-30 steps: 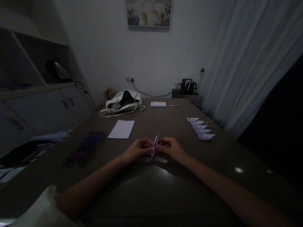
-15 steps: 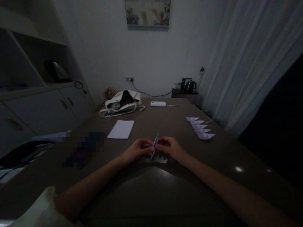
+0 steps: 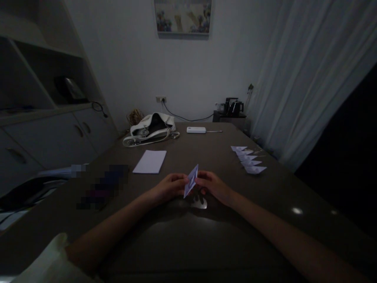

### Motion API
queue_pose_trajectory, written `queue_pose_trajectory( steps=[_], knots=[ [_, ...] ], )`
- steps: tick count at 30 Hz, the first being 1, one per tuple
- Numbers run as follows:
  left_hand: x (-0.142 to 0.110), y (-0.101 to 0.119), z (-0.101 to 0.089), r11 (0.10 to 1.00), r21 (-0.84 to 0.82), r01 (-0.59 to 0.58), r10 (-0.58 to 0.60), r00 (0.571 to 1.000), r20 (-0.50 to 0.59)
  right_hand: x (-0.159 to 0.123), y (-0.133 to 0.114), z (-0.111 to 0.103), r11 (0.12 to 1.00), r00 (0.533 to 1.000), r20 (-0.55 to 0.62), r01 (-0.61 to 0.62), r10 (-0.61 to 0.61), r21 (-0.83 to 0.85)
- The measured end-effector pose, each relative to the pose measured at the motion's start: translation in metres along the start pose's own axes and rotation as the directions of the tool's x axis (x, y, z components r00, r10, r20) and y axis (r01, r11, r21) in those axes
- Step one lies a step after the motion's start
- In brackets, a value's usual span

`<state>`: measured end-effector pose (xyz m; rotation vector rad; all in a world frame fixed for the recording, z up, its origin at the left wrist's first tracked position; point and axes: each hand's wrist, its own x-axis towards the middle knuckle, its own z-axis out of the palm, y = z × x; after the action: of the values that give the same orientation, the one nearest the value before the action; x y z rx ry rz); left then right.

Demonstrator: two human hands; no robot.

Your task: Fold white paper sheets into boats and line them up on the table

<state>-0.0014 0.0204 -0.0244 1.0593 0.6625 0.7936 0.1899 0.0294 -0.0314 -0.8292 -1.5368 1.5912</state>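
Observation:
Between my two hands, just above the table, is a small folded piece of white paper (image 3: 191, 181), tilted with one pointed corner up and another down. My left hand (image 3: 172, 185) pinches its left side between thumb and fingers. On the opposite side, my right hand (image 3: 212, 186) grips the paper with thumb and fingertips. Some fingertips are hidden behind the paper. Over to the right stands a row of several folded paper boats (image 3: 255, 169). A stack of white paper (image 3: 150, 161) lies to the left, beyond my left hand.
On the dark table (image 3: 182, 243), a white handbag (image 3: 153, 127) sits at the far left, and a white power bank (image 3: 196, 130) with a short cable lies at the far end. A blurred dark item (image 3: 106, 184) is on the left. A curtain (image 3: 294, 78) hangs along the right.
The folded paper has turned from nearly edge-on so that its broad face shows. My hands have shifted slightly around it, both still gripping.

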Motion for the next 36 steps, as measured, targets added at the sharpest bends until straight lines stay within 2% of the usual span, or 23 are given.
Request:
queue_pose_trajectory(
  steps=[4,8,17,22,29,36],
  knots=[
    [-0.0024,-0.0002,0.0007,0.994,-0.095,0.054,-0.044,0.994,0.097,0.0005,0.0024,0.0002,0.999,0.997,0.072,-0.017,0.014,0.033],
    [-0.0040,-0.0004,0.0004,0.991,-0.091,0.098,-0.083,0.984,0.155,0.0003,0.0036,-0.0003,0.999,0.993,0.119,0.002,-0.006,0.032],
    [-0.0013,-0.0020,0.0020,0.992,-0.119,0.038,-0.017,0.985,0.174,-0.0002,0.0024,0.0015,0.997,0.990,0.143,0.009,-0.020,0.082],
    [-0.0024,-0.0009,0.0030,0.996,-0.082,0.027,-0.009,0.977,0.215,0.0005,0.0049,-0.0002,0.997,0.988,0.154,0.019,-0.031,0.081],
    [0.0007,-0.0055,-0.0021,0.986,-0.122,0.115,-0.101,0.989,0.109,-0.0011,0.0033,-0.0027,1.000,0.988,0.156,0.003,-0.003,0.000],
    [-0.0050,-0.0001,0.0072,0.974,-0.160,0.160,-0.146,0.985,0.093,-0.0007,0.0032,-0.0021,0.999,0.991,0.134,0.029,-0.026,-0.025]
  ],
)
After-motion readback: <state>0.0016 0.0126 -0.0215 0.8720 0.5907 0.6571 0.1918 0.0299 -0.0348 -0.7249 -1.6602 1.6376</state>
